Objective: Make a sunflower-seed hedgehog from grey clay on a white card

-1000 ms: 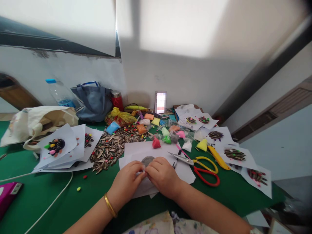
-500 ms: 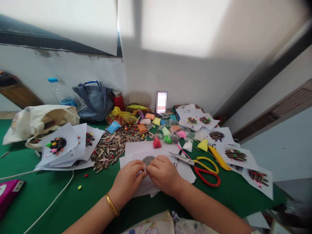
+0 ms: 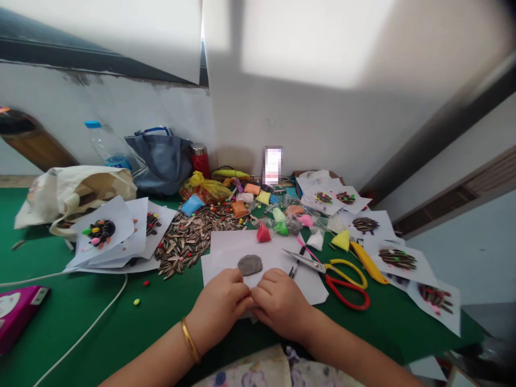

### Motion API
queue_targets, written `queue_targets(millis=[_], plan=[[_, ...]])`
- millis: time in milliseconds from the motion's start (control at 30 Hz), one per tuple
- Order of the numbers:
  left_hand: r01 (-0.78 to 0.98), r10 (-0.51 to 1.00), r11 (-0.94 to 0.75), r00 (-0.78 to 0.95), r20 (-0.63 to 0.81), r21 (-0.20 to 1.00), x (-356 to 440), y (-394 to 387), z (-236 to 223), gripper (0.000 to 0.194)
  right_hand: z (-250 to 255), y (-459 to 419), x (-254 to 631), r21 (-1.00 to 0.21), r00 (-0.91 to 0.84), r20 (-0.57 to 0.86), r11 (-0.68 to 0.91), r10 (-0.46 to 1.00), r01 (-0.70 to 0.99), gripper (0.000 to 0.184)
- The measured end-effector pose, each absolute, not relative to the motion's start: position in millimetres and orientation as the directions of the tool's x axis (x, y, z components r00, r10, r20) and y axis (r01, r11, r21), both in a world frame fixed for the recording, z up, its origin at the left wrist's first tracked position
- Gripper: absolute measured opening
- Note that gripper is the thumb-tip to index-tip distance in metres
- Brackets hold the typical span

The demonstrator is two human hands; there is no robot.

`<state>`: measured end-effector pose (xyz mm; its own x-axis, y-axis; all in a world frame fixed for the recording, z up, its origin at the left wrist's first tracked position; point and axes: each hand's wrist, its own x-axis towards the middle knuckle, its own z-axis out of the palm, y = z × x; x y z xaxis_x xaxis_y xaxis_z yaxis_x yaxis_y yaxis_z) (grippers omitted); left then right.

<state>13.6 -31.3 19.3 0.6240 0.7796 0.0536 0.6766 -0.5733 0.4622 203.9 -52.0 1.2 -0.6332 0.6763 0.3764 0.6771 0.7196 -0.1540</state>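
Green table against pale wall, seed heap left, bagged coloured lumps crowding white paper, scissors overlapping its right side, grey disc on it just beyond left hand and right hand, both curled, fingertips together, can't tell if holding anything.

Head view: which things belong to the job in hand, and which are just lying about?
Likely part of the job:
grey disc, on the paper, just beyond the left hand and right hand
seeds, coloured packets and perhaps scissors, close by

Likely just lying about:
bottle
blue bag
red flask
tote
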Motion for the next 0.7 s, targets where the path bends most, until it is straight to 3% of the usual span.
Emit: queue_targets(millis=[100,200,333,467,567,700], plan=[[0.706,0.806,-0.511,0.592,-0.013,0.49,17,-35,23,0.023,2,-55,206,-0.141,-0.606,0.394,0.697,0.691,0.703,0.019],[0.689,0.844,-0.411,0.535,-0.036,0.596,17,-33,25,0.023,7,-53,206,-0.122,-0.571,0.42,0.667,0.706,0.735,0.022],[0.575,0.888,-0.225,0.454,-0.078,0.787,15,-27,22,0.013,11,-51,205,-0.119,-0.535,0.444,0.639,0.719,0.76,0.017],[0.435,0.908,-0.092,0.405,-0.103,0.896,14,-22,15,0.009,10,-50,205,-0.136,-0.503,0.461,0.619,0.731,0.774,0.011],[0.398,0.912,-0.053,0.393,-0.118,0.916,14,-20,13,0.012,9,-48,205,-0.152,-0.489,0.473,0.615,0.733,0.774,0.014],[0.521,0.91,-0.17,0.408,-0.07,0.836,13,-21,16,0.01,10,-48,202,-0.142,-0.497,0.471,0.619,0.729,0.773,0.016]])
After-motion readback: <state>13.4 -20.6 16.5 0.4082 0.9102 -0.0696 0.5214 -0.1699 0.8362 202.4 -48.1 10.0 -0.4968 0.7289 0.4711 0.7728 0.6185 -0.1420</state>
